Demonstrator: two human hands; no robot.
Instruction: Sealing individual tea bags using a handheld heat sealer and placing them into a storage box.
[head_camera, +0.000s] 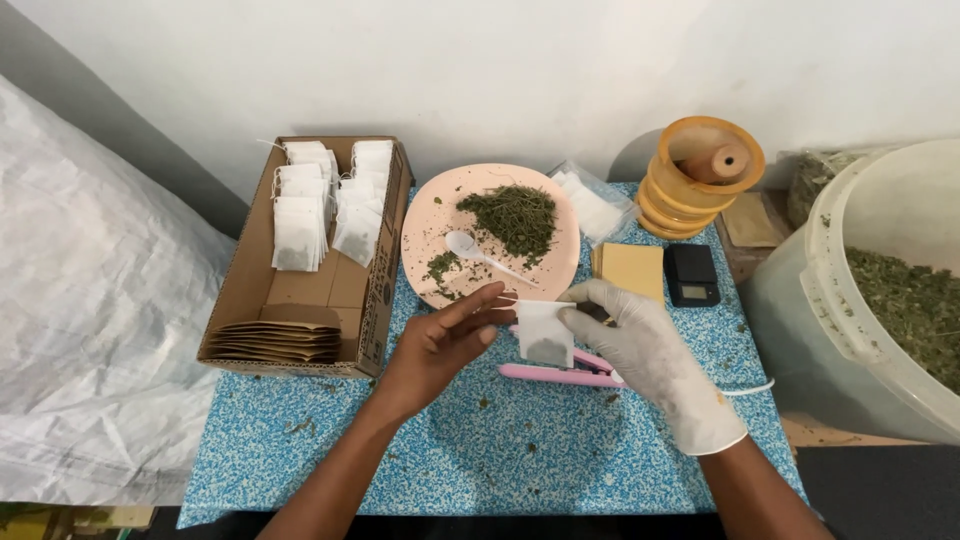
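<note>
I hold one small white tea bag (545, 335) between my two hands, above the near middle of the blue speckled mat (480, 440). My bare left hand (440, 345) pinches the bag's top left edge with thumb and fingertips; my gloved right hand (640, 345) grips its right side, fingers closed on the paper. Just under the bag lies one pink sealer (560, 373). Beyond it sits one pink plate (425, 225) carrying one heap of dried green herb (515, 215) and one white plastic spoon (470, 247). At far left, one cardboard box (250, 265) holds two rows of filled tea bags (325, 205), too overlapped to count, and one stack of brown envelopes (275, 340). To the right I see one black pocket scale (691, 275), one stack of orange rolls (695, 180) and one large white bucket (850, 290) of herb.
</note>
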